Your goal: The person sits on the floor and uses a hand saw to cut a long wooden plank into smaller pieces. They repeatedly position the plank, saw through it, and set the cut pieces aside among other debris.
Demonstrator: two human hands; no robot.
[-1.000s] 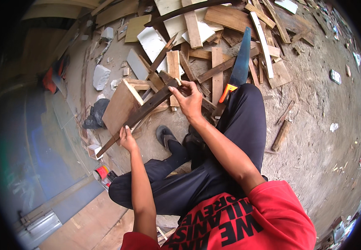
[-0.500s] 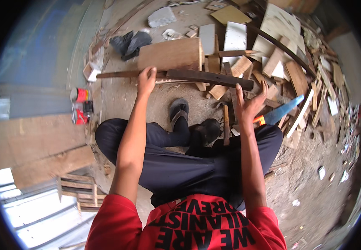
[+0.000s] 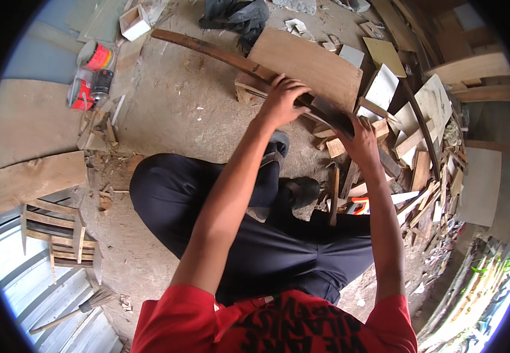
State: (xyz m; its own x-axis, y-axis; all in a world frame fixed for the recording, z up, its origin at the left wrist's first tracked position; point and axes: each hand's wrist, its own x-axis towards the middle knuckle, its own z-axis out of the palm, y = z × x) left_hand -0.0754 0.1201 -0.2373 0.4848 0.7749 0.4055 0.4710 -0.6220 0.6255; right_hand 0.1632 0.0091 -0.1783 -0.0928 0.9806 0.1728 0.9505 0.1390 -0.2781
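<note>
A long brown wooden strip [image 3: 213, 52] slants from the far left toward the middle, and my left hand [image 3: 283, 105] is closed around its near part. Against that end lies a shorter dark wood piece [image 3: 330, 114], held at its right end by my right hand [image 3: 360, 141]. Whether the two pieces are joined is hidden by my fingers. Both hands are above the near edge of a low wooden box [image 3: 310, 65]. By my right knee stands a hammer [image 3: 334, 194]. Beyond my right forearm lies a saw with an orange handle [image 3: 360, 205], partly covered by the arm.
Scrap wood [image 3: 422, 167] is heaped on the right. Red paint cans [image 3: 94, 57] and a black can [image 3: 101, 83] stand at the left. A black plastic bag [image 3: 237, 20] lies beyond the box. A slatted wooden frame [image 3: 61, 226] and a broom [image 3: 93, 300] are at the lower left.
My left hand has slid along the strip toward my right hand, and its grip is nearer the dark piece. The right fingers have closed on the dark piece. The view has turned.
</note>
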